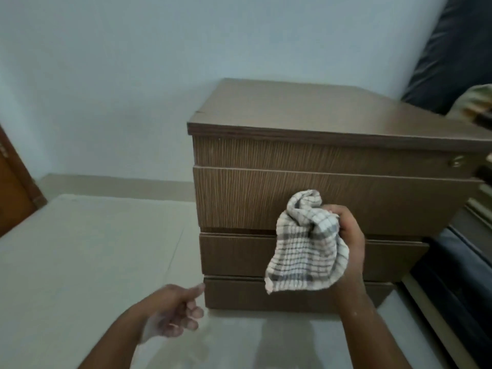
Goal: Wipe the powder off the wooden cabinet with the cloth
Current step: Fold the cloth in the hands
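So we've got the cloth (pixel 306 243) bunched up in our right hand (pixel 346 230), fingers (pixel 331 209) closed tight around the top of it, the rest of the checked fabric hanging loose in front of the drawer fronts of the wooden cabinet (pixel 319 182). Can't really make out any powder on the cabinet top from here. Our left hand (pixel 173 312) is down low by the cabinet's bottom left corner, holding nothing, fingers loosely curled and a bit blurry. The cabinet stands on a pale floor (pixel 80 262).
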